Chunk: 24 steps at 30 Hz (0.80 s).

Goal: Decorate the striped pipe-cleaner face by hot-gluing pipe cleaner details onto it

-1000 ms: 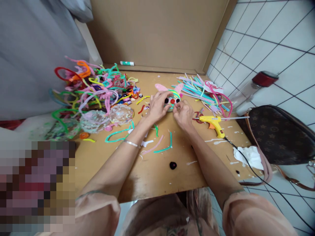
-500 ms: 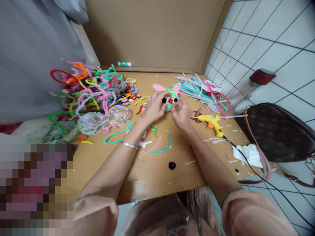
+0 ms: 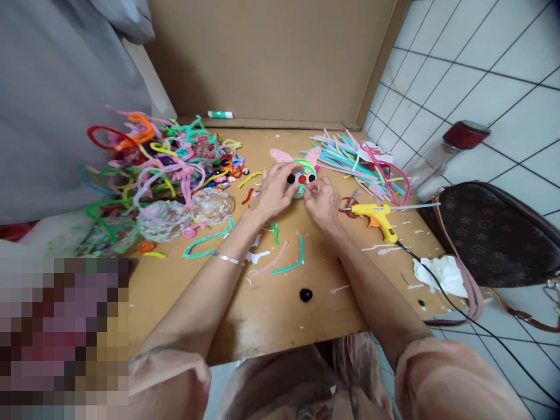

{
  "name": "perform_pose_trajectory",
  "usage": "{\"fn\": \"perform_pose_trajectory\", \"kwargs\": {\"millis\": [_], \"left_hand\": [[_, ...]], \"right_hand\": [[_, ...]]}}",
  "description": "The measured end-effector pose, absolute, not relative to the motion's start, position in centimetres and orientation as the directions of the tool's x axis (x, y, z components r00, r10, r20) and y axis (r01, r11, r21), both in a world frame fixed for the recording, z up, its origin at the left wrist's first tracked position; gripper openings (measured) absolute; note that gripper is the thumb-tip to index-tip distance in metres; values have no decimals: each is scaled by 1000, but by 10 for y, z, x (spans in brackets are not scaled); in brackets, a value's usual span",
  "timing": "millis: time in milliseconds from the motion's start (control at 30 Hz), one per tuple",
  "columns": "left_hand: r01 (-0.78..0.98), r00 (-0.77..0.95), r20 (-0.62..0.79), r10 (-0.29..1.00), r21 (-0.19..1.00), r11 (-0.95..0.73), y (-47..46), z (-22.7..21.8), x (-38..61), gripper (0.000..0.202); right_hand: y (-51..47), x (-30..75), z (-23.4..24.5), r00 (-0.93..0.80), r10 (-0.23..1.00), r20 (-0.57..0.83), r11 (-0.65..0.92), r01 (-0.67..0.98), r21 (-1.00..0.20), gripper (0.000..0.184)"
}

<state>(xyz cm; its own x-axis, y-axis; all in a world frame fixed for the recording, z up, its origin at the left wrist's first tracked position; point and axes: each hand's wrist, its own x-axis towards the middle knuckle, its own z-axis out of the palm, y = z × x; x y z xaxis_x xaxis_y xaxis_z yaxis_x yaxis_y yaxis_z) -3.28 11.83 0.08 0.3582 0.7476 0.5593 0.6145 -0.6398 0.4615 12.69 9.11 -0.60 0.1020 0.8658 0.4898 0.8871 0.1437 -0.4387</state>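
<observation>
A small pipe-cleaner bunny figure (image 3: 301, 172) with pink ears, black eyes and a red nose sits on the wooden table (image 3: 280, 303). My left hand (image 3: 273, 192) wraps round its left side with the fingers curled on it. My right hand (image 3: 322, 201) pinches at its right side, just below the face. A yellow glue gun (image 3: 378, 217) lies on the table just right of my right hand.
A tangled heap of coloured pipe cleaners (image 3: 153, 160) fills the left of the table, with clear crumpled bags (image 3: 188, 213) in front. Straight pipe cleaners (image 3: 361, 160) lie at the back right. Cut pieces (image 3: 289, 259), a black pompom (image 3: 306, 294), a tissue (image 3: 440, 274), a brown bag (image 3: 499, 239) and a bottle (image 3: 441, 154) are nearby.
Both hands stay on the bunny figure and have turned it slightly; the view has shifted a little. Nothing else has moved.
</observation>
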Motion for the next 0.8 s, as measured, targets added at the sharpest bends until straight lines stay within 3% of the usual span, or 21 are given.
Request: {"fn": "perform_pose_trajectory", "kwargs": {"millis": [800], "left_hand": [[653,353,564,746,422,-628,119,-4,-33,49]], "right_hand": [[96,128,-9,146,867,477,153,833,-532,12]]}}
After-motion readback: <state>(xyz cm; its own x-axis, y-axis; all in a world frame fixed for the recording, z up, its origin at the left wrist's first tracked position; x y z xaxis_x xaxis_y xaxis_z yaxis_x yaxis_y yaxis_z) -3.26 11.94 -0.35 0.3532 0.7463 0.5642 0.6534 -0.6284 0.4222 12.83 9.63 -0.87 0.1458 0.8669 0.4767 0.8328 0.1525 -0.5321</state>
